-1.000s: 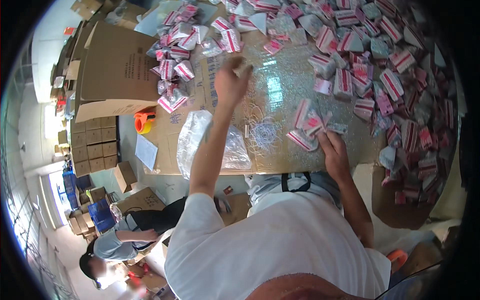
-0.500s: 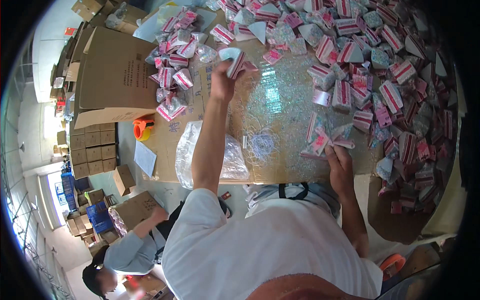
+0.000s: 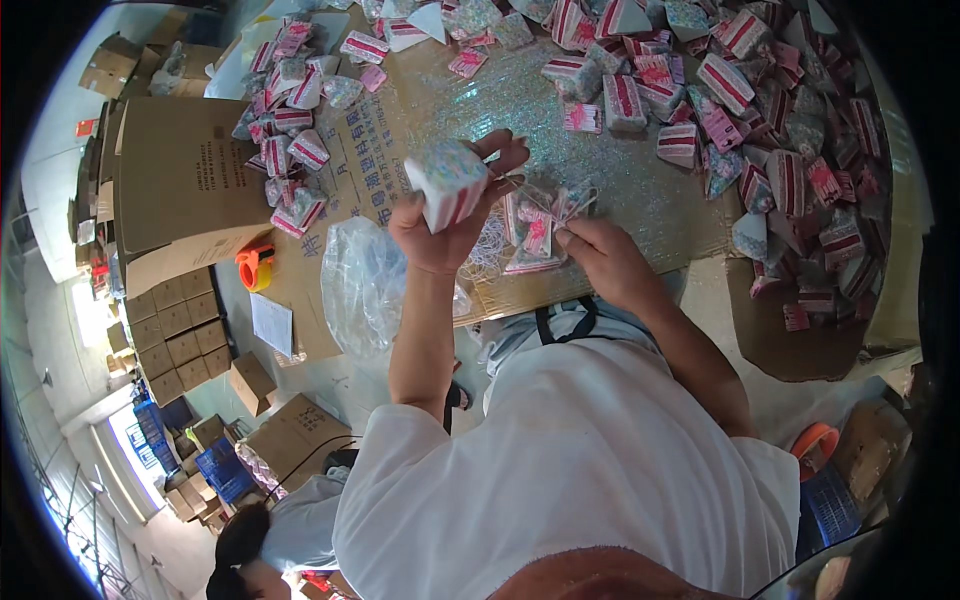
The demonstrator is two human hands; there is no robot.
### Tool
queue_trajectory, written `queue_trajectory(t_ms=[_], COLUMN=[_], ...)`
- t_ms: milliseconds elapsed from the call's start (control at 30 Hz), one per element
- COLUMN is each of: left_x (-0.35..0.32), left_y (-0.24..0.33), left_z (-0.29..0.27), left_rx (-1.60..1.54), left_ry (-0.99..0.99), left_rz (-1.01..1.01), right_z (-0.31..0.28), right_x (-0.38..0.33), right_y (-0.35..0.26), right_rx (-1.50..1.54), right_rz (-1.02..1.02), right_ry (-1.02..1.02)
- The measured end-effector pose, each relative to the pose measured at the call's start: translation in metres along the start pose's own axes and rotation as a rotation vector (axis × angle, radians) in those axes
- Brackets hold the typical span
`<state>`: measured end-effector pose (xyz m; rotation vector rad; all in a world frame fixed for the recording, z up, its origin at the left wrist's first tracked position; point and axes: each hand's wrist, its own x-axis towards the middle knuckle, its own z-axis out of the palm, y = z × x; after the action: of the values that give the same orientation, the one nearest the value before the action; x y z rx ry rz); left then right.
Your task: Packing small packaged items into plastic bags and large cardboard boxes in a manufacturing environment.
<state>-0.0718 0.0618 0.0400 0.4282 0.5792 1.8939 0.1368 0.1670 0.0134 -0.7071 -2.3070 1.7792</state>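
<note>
My left hand (image 3: 445,235) is turned palm up and holds a cake-slice-shaped piece (image 3: 447,185) with a white side, speckled top and pink stripes. Its thumb is on one side and its fingers reach past the other. Close by on the right, my right hand (image 3: 612,262) pinches the gathered edge of a clear plastic bag (image 3: 530,232). Inside that bag a pink tag and striped parts show; its exact contents are hard to make out. A tangle of white string (image 3: 487,250) lies behind my left wrist, partly hidden.
Bagged cake-slice pieces (image 3: 790,185) heap up along the right and far side. A smaller heap (image 3: 295,145) lies beside an open carton (image 3: 185,180). An orange tape dispenser (image 3: 254,268), a paper sheet (image 3: 272,325) and a crumpled clear bag (image 3: 360,285) lie nearer. Another person (image 3: 295,530) is at lower left.
My left hand has come nearer to me and turned palm up with the cake-slice piece. My right hand has drawn the clear bag leftward, so both hands are now close together.
</note>
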Motion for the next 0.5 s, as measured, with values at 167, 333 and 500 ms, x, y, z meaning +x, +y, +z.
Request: queue_trajectory(t_ms=[167, 333, 500], left_x=[-0.001, -0.008, -0.021], left_y=[0.009, 0.01, 0.035], left_z=[0.011, 0.012, -0.01], left_rx=[0.311, 0.873, 0.532], left_ry=[-0.187, -0.525, -0.095], left_rz=[-0.124, 0.037, 0.006], right_z=[0.007, 0.017, 0.014], right_x=[-0.001, 0.003, 0.003], right_y=[-0.004, -0.001, -0.007], right_rx=[0.083, 0.306, 0.084], right_rz=[-0.03, -0.104, -0.248], right_ry=[0.003, 0.154, 0.26])
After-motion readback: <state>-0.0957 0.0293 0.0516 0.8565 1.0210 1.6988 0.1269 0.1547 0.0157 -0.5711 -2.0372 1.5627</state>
